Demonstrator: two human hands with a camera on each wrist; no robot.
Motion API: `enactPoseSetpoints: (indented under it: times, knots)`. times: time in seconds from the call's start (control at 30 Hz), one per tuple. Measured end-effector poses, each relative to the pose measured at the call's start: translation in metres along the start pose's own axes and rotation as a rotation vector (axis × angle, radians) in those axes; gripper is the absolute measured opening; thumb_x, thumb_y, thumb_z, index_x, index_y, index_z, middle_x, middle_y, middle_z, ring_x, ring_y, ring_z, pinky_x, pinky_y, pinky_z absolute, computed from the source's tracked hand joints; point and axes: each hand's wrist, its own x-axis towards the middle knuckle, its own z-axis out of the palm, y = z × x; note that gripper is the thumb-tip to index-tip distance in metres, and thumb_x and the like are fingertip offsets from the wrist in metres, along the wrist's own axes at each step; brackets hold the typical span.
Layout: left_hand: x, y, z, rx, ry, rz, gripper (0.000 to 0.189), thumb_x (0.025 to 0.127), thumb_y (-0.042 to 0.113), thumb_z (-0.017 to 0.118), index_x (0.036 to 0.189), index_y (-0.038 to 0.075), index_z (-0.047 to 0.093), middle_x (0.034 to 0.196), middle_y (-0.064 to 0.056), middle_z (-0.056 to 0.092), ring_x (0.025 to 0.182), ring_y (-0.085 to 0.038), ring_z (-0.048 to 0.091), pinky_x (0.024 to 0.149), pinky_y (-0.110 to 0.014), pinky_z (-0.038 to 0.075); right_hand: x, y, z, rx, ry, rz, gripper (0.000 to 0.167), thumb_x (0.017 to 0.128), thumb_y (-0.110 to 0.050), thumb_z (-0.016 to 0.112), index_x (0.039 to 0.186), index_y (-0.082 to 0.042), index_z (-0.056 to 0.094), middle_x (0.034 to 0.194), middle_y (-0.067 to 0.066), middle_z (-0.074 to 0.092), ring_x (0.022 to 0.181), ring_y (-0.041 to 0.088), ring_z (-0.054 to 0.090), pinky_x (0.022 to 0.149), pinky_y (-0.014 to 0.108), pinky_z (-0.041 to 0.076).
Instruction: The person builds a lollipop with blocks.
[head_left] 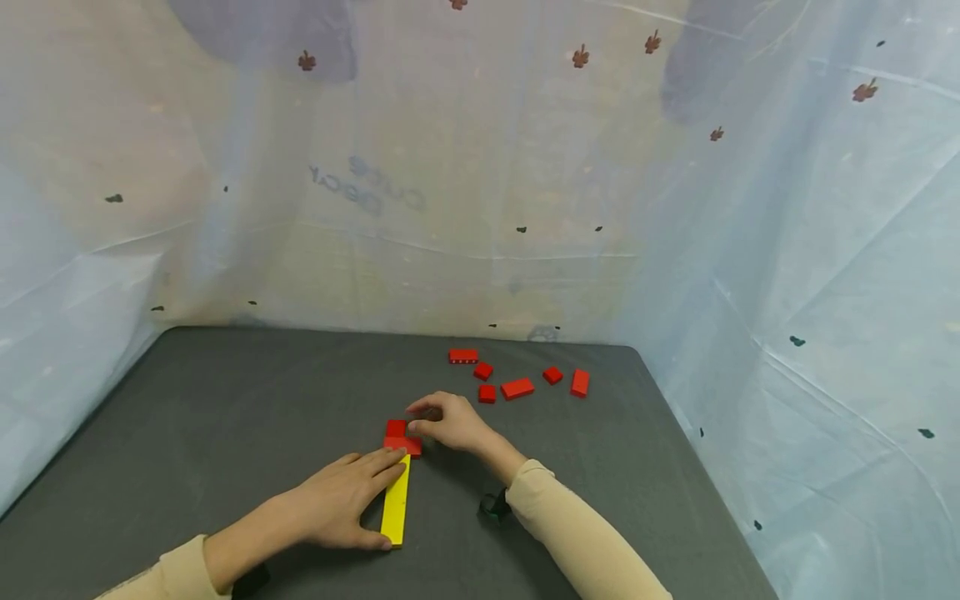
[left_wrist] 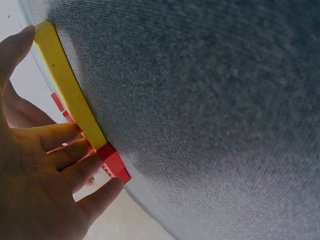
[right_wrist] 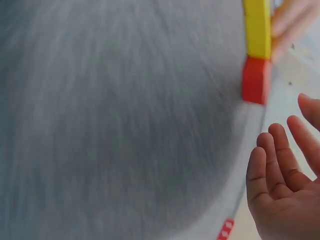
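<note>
A long yellow bar of blocks (head_left: 395, 508) lies on the grey table, with a seam near its far end. A red brick (head_left: 412, 447) lies across that end, and another red brick (head_left: 395, 428) sits just beyond. My left hand (head_left: 337, 500) spans the bar, thumb at the near end. Its fairly straight fingers (left_wrist: 60, 131) touch the bar's side and reach the red brick (left_wrist: 114, 162). Just right of the red bricks, my right hand (head_left: 453, 423) hovers with loosely bent fingers and holds nothing. In the right wrist view its fingers (right_wrist: 285, 160) are apart from the red brick (right_wrist: 256, 80).
Several loose red bricks lie toward the back right, among them a long one (head_left: 517, 388), a small one (head_left: 487, 393) and one with studs facing forward (head_left: 463, 357). A pale patterned plastic sheet (head_left: 420, 208) hangs around the dark grey table (head_left: 247, 400).
</note>
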Motion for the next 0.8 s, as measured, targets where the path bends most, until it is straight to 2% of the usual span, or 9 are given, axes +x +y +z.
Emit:
enactPoseSetpoints:
  times: [0.1, 0.2, 0.5, 0.67, 0.8]
  knots:
    - [-0.001, 0.0, 0.0, -0.006, -0.005, -0.009, 0.102, 0.082, 0.075, 0.072, 0.156, 0.009, 0.048, 0.167, -0.007, 0.037, 0.151, -0.029, 0.038, 0.112, -0.062, 0.04, -0.005, 0.005, -0.016, 0.008, 0.044, -0.014, 0.033, 0.101, -0.024, 0.071, 0.131, -0.011, 0.071, 0.126, 0.004, 0.068, 0.108, 0.018, 0.066, 0.087, 0.03, 0.056]
    - [-0.001, 0.0, 0.0, -0.005, -0.003, -0.016, 0.102, 0.081, 0.076, 0.072, 0.156, 0.01, 0.049, 0.166, -0.007, 0.037, 0.15, -0.03, 0.038, 0.113, -0.062, 0.04, -0.009, 0.013, -0.033, 0.005, 0.107, -0.019, 0.034, 0.1, -0.021, 0.071, 0.132, -0.01, 0.071, 0.127, 0.005, 0.069, 0.109, 0.022, 0.066, 0.089, 0.035, 0.056]
    - [0.0, -0.001, 0.003, -0.009, -0.007, -0.023, 0.102, 0.082, 0.077, 0.071, 0.156, 0.011, 0.048, 0.167, -0.006, 0.035, 0.152, -0.029, 0.036, 0.114, -0.062, 0.038, -0.017, 0.045, -0.075, -0.021, 0.285, 0.07, 0.034, 0.1, -0.018, 0.072, 0.131, -0.006, 0.071, 0.133, 0.012, 0.064, 0.116, 0.032, 0.065, 0.093, 0.047, 0.057]
    - [0.001, 0.0, 0.002, -0.015, -0.021, -0.031, 0.102, 0.082, 0.076, 0.071, 0.157, 0.012, 0.047, 0.168, -0.005, 0.034, 0.152, -0.029, 0.036, 0.115, -0.062, 0.037, -0.018, 0.062, -0.083, -0.101, 0.309, 0.123, 0.033, 0.099, -0.016, 0.073, 0.131, -0.006, 0.072, 0.138, 0.014, 0.062, 0.123, 0.037, 0.061, 0.097, 0.053, 0.054]
    - [0.002, 0.001, 0.002, -0.021, -0.034, -0.034, 0.102, 0.082, 0.076, 0.071, 0.157, 0.012, 0.047, 0.168, -0.005, 0.034, 0.152, -0.028, 0.036, 0.115, -0.061, 0.037, -0.018, 0.073, -0.083, -0.196, 0.27, 0.126, 0.031, 0.098, -0.015, 0.074, 0.128, -0.008, 0.073, 0.137, 0.015, 0.064, 0.128, 0.038, 0.058, 0.104, 0.056, 0.049]
